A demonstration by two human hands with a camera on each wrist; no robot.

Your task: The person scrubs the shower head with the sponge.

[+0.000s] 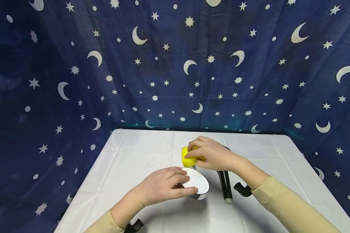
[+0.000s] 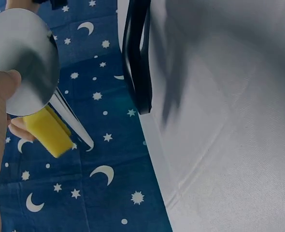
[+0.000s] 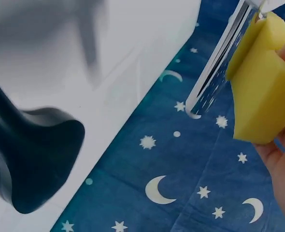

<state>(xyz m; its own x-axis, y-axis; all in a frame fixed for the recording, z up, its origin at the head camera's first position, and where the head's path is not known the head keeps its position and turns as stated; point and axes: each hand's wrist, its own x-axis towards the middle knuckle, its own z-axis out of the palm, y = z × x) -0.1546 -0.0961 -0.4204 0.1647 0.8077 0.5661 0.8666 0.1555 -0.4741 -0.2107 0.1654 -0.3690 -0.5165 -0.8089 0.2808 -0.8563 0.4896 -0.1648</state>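
Note:
My left hand (image 1: 163,186) grips the round head of a handheld shower head (image 1: 199,182), thumb and fingers at its rim. Its white dotted face is turned up in the head view; the left wrist view shows its shiny grey back (image 2: 29,48). The chrome handle (image 2: 70,116) extends away from me, mostly hidden behind my right hand in the head view. With my right hand (image 1: 214,155) I hold a yellow sponge (image 1: 187,158) against the handle. In the right wrist view the sponge (image 3: 263,82) lies along the chrome handle (image 3: 215,67).
A black tool (image 1: 225,186) with a grey-tipped handle lies on the white-covered table (image 1: 143,145), just right of the shower head and partly behind my right forearm. A dark blue curtain (image 1: 175,81) with moons and stars hangs behind the table and along its sides.

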